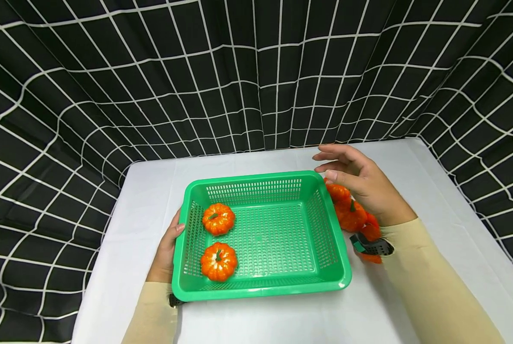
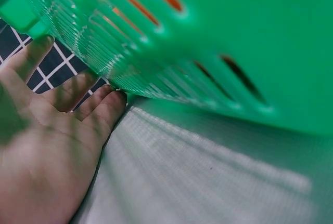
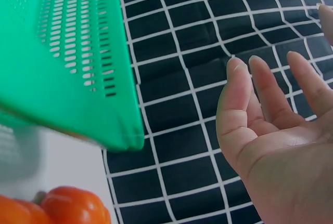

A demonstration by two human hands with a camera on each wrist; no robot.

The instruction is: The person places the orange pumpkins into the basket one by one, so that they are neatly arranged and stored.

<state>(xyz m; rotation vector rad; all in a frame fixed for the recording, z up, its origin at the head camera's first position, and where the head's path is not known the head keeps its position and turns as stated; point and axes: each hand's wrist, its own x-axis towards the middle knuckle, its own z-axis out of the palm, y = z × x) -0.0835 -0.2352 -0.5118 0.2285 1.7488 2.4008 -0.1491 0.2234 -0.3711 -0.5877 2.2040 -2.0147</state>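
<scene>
A green plastic basket (image 1: 261, 294) with slotted walls stands in the middle of the head view, with two small orange pumpkins (image 1: 219, 219) inside along its left side. My left hand (image 1: 167, 249) is at the basket's left wall. Its thumb meets the rim, and its fairly straight fingers (image 2: 106, 107) touch the outside in the left wrist view. Beyond the basket's right back corner, my right hand (image 1: 359, 184) hovers with spread, slightly bent fingers and nothing in them. Below it lie several orange pumpkins (image 1: 351, 217), partly hidden by the hand, wrist and basket.
A white cloth (image 1: 437, 191) covers the table. Black curtains with a white grid (image 1: 256, 71) hang behind it and on both sides. Each wrist wears a black strap (image 1: 374, 246).
</scene>
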